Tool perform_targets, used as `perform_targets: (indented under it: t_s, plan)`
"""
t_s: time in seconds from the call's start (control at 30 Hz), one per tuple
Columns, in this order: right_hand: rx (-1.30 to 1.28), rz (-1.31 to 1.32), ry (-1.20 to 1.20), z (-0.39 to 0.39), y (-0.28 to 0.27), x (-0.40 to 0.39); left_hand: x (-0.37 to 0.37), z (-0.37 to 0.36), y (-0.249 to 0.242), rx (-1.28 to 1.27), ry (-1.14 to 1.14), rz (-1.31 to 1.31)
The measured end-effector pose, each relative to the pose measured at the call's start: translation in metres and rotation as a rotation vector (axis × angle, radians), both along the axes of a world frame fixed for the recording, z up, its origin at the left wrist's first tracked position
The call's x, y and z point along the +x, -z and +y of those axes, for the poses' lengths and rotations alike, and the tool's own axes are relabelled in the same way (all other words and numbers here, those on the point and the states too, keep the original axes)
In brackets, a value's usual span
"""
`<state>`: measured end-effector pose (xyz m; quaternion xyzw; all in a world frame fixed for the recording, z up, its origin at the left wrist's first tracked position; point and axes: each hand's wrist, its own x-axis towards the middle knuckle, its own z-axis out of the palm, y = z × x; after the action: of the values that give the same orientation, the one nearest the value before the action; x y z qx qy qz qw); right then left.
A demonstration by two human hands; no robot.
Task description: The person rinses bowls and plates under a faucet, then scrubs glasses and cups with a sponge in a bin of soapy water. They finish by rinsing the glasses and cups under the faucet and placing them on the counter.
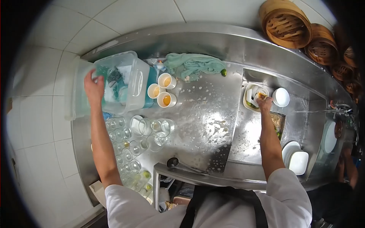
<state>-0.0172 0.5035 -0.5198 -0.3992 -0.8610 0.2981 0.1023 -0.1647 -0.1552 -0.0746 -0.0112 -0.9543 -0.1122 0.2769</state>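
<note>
My left hand [94,86] is raised over the translucent plastic tub [140,81] at the left, fingers apart and nothing in them. Suds, a dark scrubbing pad [113,76] and teal water show in the tub. At the sink, my right hand [265,103] is closed on the near edge of a small white dish [261,91] with orange-brown residue. It is held over a pale rectangular container [248,105] with white pieces and green bits inside. Right beside this container stands a stack of white bowls [281,97].
Several glasses [125,144] crowd the left counter, near paper cups [167,99] of orange liquid. A ladle [173,163] lies at the front edge, a green cloth [194,64] at the back. White plates [298,162] sit right; bamboo steamers [287,26] line the ledge. Another person's arm [348,165] shows far right.
</note>
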Motion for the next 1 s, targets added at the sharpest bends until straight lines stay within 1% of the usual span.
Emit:
perform_targets:
  t_s: [0.03,0.07,0.1,0.13,0.17,0.23,0.27,0.3,0.33,0.37,0.4,0.43,0.47,0.5,0.53,0.57,0.63,0.67,0.7,0.73,0.77,0.8,0.83,0.87,0.9,0.93,0.97,1.0]
  plan:
    - [0.113,0.028,-0.14,-0.001,0.005,-0.003,0.008,0.049,-0.018,0.177,0.123,0.103]
    - [0.234,0.045,-0.272,0.006,0.01,0.002,0.019,0.098,-0.031,0.211,0.257,0.123]
    - [0.142,0.262,-0.324,-0.003,-0.013,0.005,0.027,0.142,-0.03,0.262,0.404,0.141]
    - [-0.073,0.285,-0.319,-0.01,-0.033,0.008,0.035,0.182,-0.018,0.378,0.543,-0.004]
    - [-0.061,0.225,-0.331,-0.012,-0.063,0.019,0.043,0.225,-0.003,0.501,0.7,-0.162]
    - [-0.033,0.103,-0.36,-0.016,-0.13,0.038,0.063,0.316,0.044,0.578,0.819,-0.506]
    - [0.156,0.105,-0.474,0.013,-0.106,0.048,0.074,0.359,0.076,0.691,0.885,-0.609]
    - [0.204,0.028,-0.488,0.03,-0.138,0.063,0.086,0.397,0.108,0.785,0.933,-0.71]
    - [0.13,0.017,-0.475,0.061,-0.143,0.076,0.095,0.43,0.133,0.728,0.926,-0.851]
    - [0.137,0.027,-0.409,0.103,-0.132,0.087,0.103,0.459,0.157,0.66,0.896,-0.976]
    - [0.136,0.046,-0.362,0.149,-0.114,0.093,0.105,0.483,0.194,0.652,0.913,-0.974]
    - [0.017,-0.082,-0.255,0.201,-0.109,0.095,0.101,0.503,0.237,0.505,0.835,-0.953]
    - [-0.037,-0.157,-0.198,0.23,-0.108,0.104,0.108,0.515,0.269,0.384,0.761,-0.939]
    - [-0.088,-0.235,-0.143,0.26,-0.107,0.113,0.11,0.529,0.284,0.284,0.67,-0.886]
    - [-0.437,0.107,0.214,0.279,-0.1,0.114,0.108,0.54,0.297,0.18,0.579,-0.829]
    - [-0.766,0.462,0.584,0.3,-0.096,0.117,0.098,0.542,0.338,0.077,0.476,-0.778]
    - [-0.814,0.232,0.468,0.302,-0.096,0.117,0.076,0.542,0.389,-0.042,0.26,-0.808]
    - [-1.021,0.277,0.382,0.305,-0.086,0.117,0.074,0.545,0.396,-0.065,0.129,-0.887]
    - [-1.302,0.164,0.278,0.317,-0.066,0.115,0.083,0.55,0.386,-0.09,0.09,-0.968]
    - [-1.315,0.154,0.271,0.31,-0.067,0.113,0.087,0.547,0.382,-0.114,0.037,-1.049]
    - [-1.101,0.279,0.416,0.295,-0.067,0.111,0.087,0.55,0.38,-0.119,0.016,-1.048]
    - [-0.88,0.397,0.546,0.286,-0.069,0.107,0.08,0.54,0.398,-0.22,0.138,-1.094]
    - [-0.642,0.404,0.509,0.291,-0.01,0.101,0.073,0.53,0.415,-0.314,0.265,-1.126]
    - [-0.673,0.396,0.477,0.289,-0.025,0.102,0.073,0.53,0.418,-0.276,0.232,-1.131]
    - [-0.914,0.335,0.452,0.289,-0.058,0.111,0.073,0.536,0.424,-0.068,0.104,-1.118]
    - [-1.143,0.268,0.426,0.298,-0.077,0.117,0.073,0.543,0.432,0.236,-0.055,-1.054]
    - [-0.969,0.185,0.323,0.313,-0.052,0.121,0.073,0.55,0.435,0.423,-0.138,-0.992]
    - [-0.787,0.105,0.226,0.325,-0.026,0.124,0.081,0.557,0.425,0.551,-0.187,-0.963]
